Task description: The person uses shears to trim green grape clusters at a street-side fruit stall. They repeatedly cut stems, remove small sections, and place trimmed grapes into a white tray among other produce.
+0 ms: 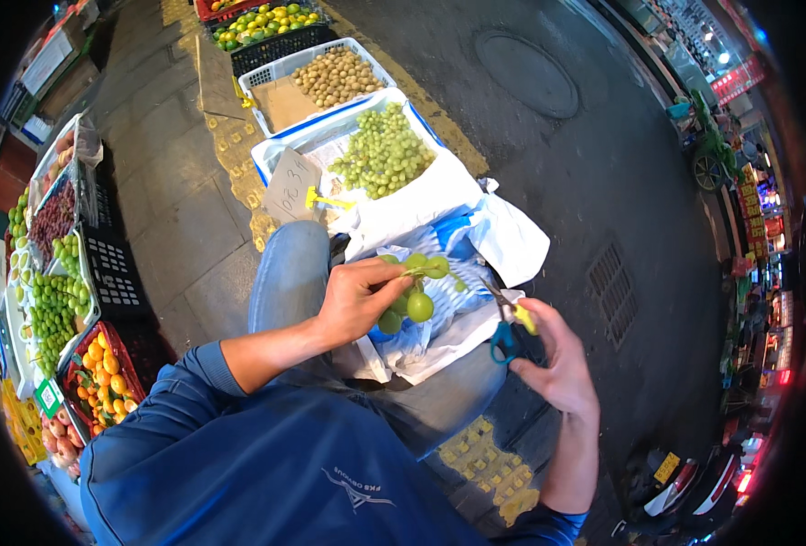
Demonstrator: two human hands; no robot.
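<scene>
My left hand [359,300] pinches a small bunch of green grapes [418,307] by its stem, above my lap. Held in my right hand [559,359] is a pair of scissors [505,338] with teal and yellow handles, its blades pointing up and left toward the bunch. A small gap lies between the blades and the grapes. Beneath the bunch, white and blue wrapping paper [421,350] lies crumpled across an opening in front of my knees. Just beyond it, loose green grapes [385,155] are heaped in a white crate [307,136].
A handwritten cardboard sign [291,185] with a yellow clip [328,200] stands at the crate's near left. Behind are a tray of small brown fruit [339,76] and a crate of green-yellow citrus [266,25]. Fruit displays [57,309] line the left; a drain grate [612,293] lies right.
</scene>
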